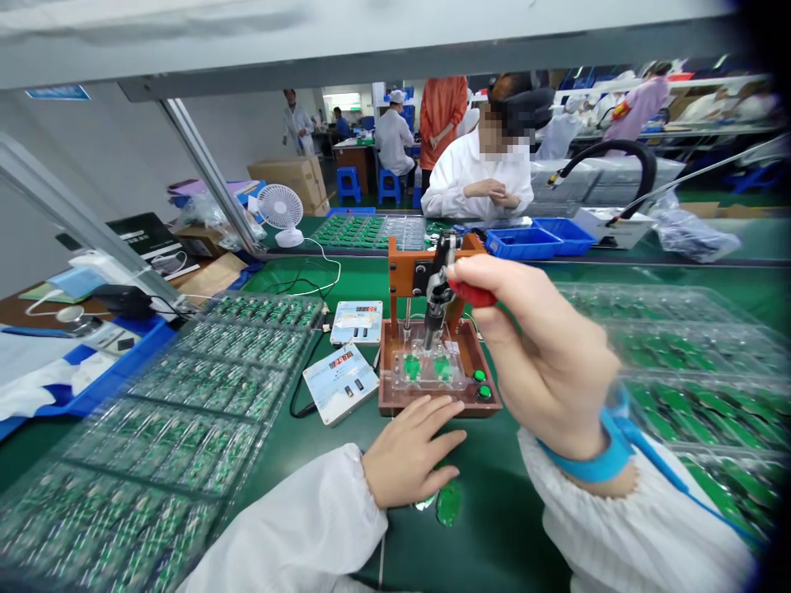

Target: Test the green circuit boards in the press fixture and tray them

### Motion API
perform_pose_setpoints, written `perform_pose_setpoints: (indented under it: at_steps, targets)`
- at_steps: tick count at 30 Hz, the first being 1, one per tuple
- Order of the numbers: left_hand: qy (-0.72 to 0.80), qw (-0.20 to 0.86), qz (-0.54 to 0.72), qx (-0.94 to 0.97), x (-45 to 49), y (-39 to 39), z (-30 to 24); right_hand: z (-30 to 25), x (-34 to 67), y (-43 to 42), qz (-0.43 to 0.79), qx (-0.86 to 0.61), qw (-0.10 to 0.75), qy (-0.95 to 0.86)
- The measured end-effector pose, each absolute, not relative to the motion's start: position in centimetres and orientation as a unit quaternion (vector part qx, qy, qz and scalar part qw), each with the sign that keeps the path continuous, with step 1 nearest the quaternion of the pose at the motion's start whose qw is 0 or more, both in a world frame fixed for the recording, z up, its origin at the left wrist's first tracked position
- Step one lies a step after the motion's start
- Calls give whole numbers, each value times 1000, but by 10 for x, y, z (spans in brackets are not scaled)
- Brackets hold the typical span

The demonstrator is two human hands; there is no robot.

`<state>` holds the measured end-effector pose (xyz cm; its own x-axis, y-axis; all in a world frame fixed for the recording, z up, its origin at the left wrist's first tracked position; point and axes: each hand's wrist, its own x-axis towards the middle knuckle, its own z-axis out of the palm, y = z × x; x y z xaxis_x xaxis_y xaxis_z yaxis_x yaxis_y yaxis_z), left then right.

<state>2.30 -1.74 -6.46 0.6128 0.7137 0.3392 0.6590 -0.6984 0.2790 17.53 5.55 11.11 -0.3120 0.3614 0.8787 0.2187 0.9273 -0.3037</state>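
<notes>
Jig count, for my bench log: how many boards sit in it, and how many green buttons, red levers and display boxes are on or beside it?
Boards in jig: 2
Green buttons: 2
Red lever, in right hand: 1
Display boxes: 2
Total: 7

No text legible.
Near white-and-blue counter box (341, 383): red LED digits, blurred.
Far white-and-blue counter box (357, 321): same.
Blue overhead sign (58, 92), black booklet (148, 236): lettering too small.
</notes>
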Motion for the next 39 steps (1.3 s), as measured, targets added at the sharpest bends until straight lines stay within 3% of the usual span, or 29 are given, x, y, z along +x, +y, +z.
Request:
perform_pose_setpoints:
  at_steps: [13,21,26,30,34,39]
  targets:
    - [385,64,238,890,24,-15,-72,40,161,67,97,-136,614,-772]
    - [455,127,325,819,17,-58,-30,25,146,64,155,-138,662,-720]
    - [465,174,238,835,-15,-79,4,22,148,60,203,-133,646,-724]
    - [500,180,162,832,-72,-32,18,26,154,60,208,-135,619,-745]
    - [547,85,102,827,-125,36,0,32,157,61,160,-129,614,-762]
    - [563,93,12,821,-142,74,-25,34,156,63,143,-122,618,-763]
